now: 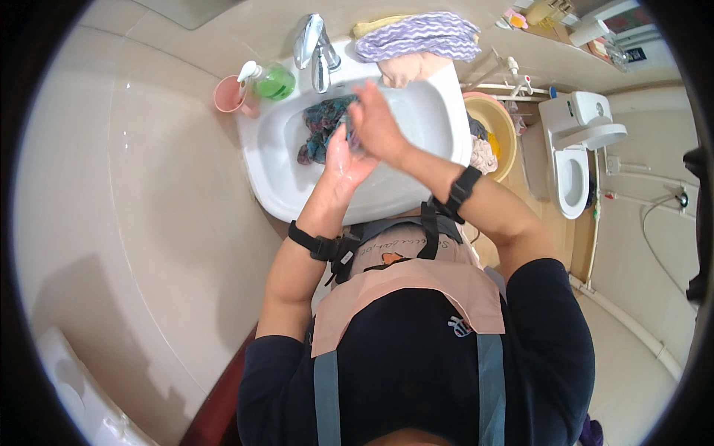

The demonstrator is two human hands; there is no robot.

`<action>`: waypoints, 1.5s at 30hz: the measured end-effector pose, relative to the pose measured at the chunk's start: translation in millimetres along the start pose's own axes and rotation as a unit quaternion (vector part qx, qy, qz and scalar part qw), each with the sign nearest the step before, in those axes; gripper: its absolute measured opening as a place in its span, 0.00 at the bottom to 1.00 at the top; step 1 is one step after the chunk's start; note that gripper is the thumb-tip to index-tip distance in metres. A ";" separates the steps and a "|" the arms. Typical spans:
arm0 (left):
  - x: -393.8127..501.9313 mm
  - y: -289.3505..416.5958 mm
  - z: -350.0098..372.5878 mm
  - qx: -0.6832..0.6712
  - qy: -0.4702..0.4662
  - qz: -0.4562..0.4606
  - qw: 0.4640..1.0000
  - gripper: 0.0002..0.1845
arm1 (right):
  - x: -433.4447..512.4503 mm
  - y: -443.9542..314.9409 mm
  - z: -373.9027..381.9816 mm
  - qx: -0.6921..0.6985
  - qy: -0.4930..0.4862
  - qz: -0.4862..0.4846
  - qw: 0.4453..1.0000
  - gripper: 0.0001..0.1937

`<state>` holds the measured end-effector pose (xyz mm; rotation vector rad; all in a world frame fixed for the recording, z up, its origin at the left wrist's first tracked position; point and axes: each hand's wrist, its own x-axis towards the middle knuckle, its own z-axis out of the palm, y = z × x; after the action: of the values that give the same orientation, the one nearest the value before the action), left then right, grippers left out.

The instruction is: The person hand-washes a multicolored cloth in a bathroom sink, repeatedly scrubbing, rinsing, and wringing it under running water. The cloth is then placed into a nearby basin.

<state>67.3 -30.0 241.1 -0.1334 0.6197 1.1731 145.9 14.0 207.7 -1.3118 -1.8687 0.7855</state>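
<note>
A wet, dark teal patterned cloth (322,125) lies bunched in the white washbasin (268,184), below the chrome faucet (319,53). My left hand (348,159) is wet and turned palm up at the cloth's right side, with a fold of the cloth in its grip. Just above and to the right of it, my right hand (382,125) is blurred, its fingers raised over that fold. Whether the right fingers pinch any cloth is hidden by the blur and the overlap of the hands.
On the basin's back left stand a green soap pump bottle (273,82) and a pink cup (228,95). Folded towels (418,39) rest on the back right rim. A yellow tub (505,120) with clothes sits right of the basin, and a toilet (572,175) stands farther right.
</note>
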 end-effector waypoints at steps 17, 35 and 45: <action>9.3 -34.0 21.6 0.003 -0.008 0.076 0.997 0.24 | 18.8 14.9 -43.6 0.089 -0.046 0.001 0.995 0.19; 7.8 -45.5 17.3 -0.002 0.021 0.122 0.992 0.31 | -19.4 -12.8 -63.4 -0.077 -0.186 -0.086 0.976 0.18; 12.5 -38.1 -4.8 -0.022 -0.029 0.100 0.994 0.28 | -22.2 7.7 -24.7 0.046 -0.109 -0.130 0.984 0.18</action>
<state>102.5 -37.0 222.4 -0.0756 0.5645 1.3797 175.4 -2.9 210.8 -0.9305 -2.0951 0.8936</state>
